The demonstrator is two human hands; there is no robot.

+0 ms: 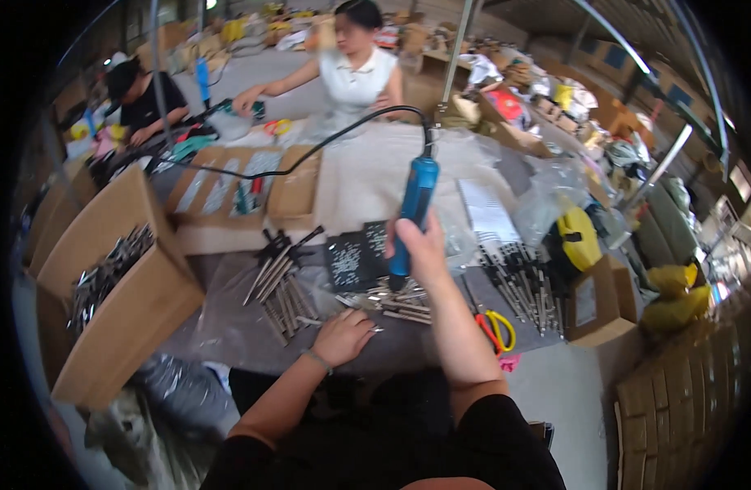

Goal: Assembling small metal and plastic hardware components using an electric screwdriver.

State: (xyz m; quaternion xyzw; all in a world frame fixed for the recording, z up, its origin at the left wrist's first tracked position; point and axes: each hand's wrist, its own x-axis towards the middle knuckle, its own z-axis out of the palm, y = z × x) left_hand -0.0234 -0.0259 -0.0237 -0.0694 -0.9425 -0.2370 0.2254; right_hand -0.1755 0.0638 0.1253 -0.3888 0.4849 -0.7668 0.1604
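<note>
My right hand [423,249] is wrapped around a blue electric screwdriver [416,200], held upright with its dark tip down. A black cord rises from its top and curves off to the left. The tip is over a pile of metal rods [404,306] on the table. Low at the table's near edge, my left hand [343,336] is closed with its fingers bent down. A small shiny metal piece [378,329] pokes out by its fingertips; the rest is hidden. Beyond lies a black tray [348,265] dotted with small bright parts.
At left stands a carton [139,294] full of metal pieces. More rods [282,286] lie left of the tray, and black-and-silver rods [522,286] at right. Scissors [496,331] with red-yellow handles lie near the front edge. Two people [355,73] work across the table.
</note>
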